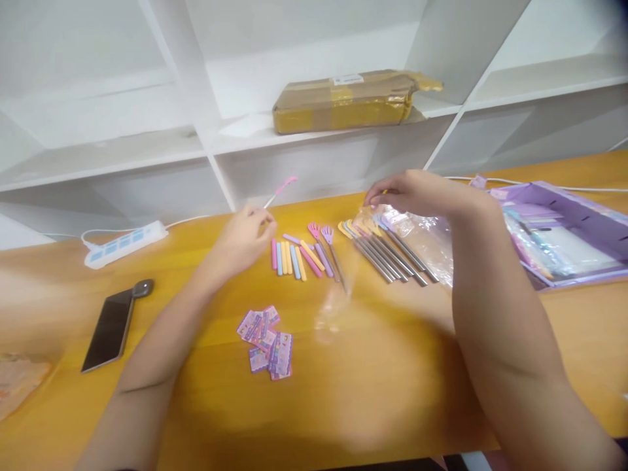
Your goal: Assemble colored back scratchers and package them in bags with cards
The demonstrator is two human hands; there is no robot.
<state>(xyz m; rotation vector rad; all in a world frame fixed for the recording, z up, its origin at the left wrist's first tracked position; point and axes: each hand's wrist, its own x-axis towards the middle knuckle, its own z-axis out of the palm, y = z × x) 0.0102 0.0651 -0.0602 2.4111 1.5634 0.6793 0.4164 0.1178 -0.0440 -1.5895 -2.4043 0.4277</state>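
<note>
My left hand (245, 239) is closed around the thin metal rod of a back scratcher (286, 184), its pink claw head pointing up and right. My right hand (400, 190) has its fingers pinched at the edge of a clear plastic bag (370, 216); the exact grip is blurred. Below it lie several metal-rod back scratchers (387, 252) with yellow and blue heads, side by side. Between my hands, two more back scratchers, one pink-headed (314, 230) and one purple-headed (328, 234), rest beside a row of coloured handle sleeves (289, 258) in pink, blue, yellow and purple.
Printed purple cards (267, 340) lie in a loose pile nearer me. At left are a power strip (127, 243), a dark tablet or phone (108, 330) and a mouse (143, 288). A purple box (589, 222) stands right; a taped carton (343, 104) sits on the shelf.
</note>
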